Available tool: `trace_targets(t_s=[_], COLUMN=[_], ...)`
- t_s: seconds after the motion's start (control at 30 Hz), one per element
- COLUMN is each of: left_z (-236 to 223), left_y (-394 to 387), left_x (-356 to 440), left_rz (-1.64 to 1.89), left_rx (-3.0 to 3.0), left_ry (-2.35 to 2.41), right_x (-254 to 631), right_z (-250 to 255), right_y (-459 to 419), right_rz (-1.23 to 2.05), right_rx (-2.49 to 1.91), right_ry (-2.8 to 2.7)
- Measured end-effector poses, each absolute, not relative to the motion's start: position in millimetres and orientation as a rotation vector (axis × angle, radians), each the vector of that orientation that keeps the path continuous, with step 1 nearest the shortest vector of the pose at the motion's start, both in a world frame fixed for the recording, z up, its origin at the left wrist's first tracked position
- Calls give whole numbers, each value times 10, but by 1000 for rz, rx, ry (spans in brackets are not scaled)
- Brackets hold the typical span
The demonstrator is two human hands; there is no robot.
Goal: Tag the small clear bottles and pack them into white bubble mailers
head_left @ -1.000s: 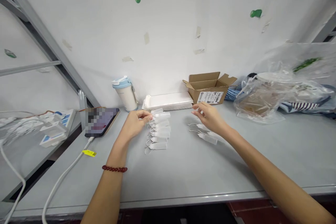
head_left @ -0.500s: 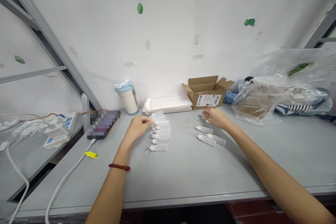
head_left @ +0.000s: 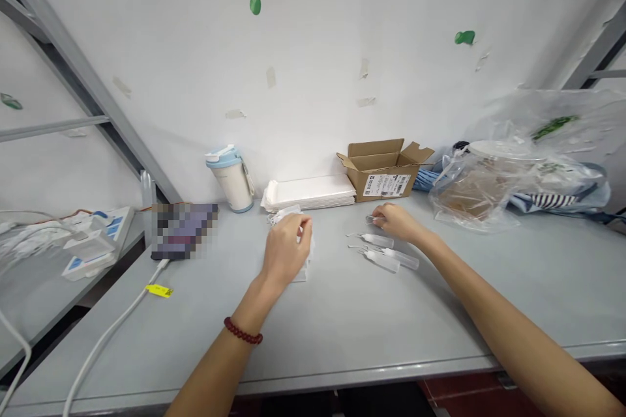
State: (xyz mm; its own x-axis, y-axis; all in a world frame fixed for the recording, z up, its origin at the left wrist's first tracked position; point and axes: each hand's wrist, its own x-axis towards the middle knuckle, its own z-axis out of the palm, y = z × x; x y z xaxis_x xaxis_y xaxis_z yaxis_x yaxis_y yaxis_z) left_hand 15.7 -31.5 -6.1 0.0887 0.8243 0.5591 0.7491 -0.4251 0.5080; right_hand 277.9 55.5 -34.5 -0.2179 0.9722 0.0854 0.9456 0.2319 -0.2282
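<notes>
Main risk, widest first: on the smooth grey tabletop (head_left: 430, 319), centre of the frame, a low sweep of the right forearm could knock the loose group of small translucent white plastic bottles (head_left: 383, 260) and roll them out of order. Next, at centre-left, the left hand (head_left: 284, 251) hangs over the grouped row of similar bottles (head_left: 300, 272); a wrist or knuckle brushing down could push the row askew, and its thin cords, if they snag one another, could drag several along at once. Smallest: the right hand (head_left: 395, 221) could let its piece slip, since only the fingertips meet it. Grip: left thumb and fingers are drawn together, contents hidden, cannot tell if anything is in them; right fingertips are together on a small pale piece (head_left: 370, 219) with a thin loop, just in front of the open brown cardboard box (head_left: 386, 184); how firmly, cannot tell. Looks: the row is mostly covered by the left hand, pale ends showing beyond it, near the stack of flat white packs (head_left: 313, 193). The loose group, right of centre, lies flat and close together: slim, frosted, cylindrical bodies, narrower tips pointing left, fine whitish cords trailing from them. Contents and any markings unreadable at this size.
</notes>
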Motion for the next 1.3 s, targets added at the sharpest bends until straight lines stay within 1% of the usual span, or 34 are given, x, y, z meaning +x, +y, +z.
trace_targets(t_s=[0.13, 0.23, 0.3, 0.37, 0.4, 0.47, 0.57, 0.73, 0.83, 0.97, 1.07, 1.3], left_z=[-122, -143, -133, -106, -90, -60, -37, -32, -10, 43, 69, 83], left_y=[-409, -406, -384, -359, -348, -330, -310, -298, -312, -347, -366, -382], left_x=[302, 306, 288, 266, 256, 237, 220, 216, 209, 194, 191, 214], left_rz=[1187, 1215, 1265, 1291, 1287, 1245, 1153, 1056, 1021, 1065, 997, 1001], left_rx=[2400, 2321, 2192, 2036, 1954, 1796, 1637, 1547, 1520, 1437, 1438, 1377], left_ry=[1479, 1487, 1510, 1516, 1511, 1489, 1412, 1205, 1183, 1144, 1168, 1179], right_x=[2705, 2577, 2453, 2324, 2267, 2179, 2114, 2090, 2088, 2096, 2104, 2088], right_z=[-309, -252, -205, -157, -134, -93, -46, -2, 8, 12, 19, 45], right_y=[525, 445, 341, 208, 141, 22, -86, -133, -138, -134, -131, -164], right_rz=[132, 100, 244, 513, 628, 756, 817, 896, 927, 935, 927, 937], right_rx=[-1748, -1603, -1364, -1153, -1085, -1017, -996, -917, -913, -983, -1016, -993], right_ry=[-2243, -2153, -2081, -2058, -2055, -2033, -2045, -2075, -2066, -2024, -1994, -1989])
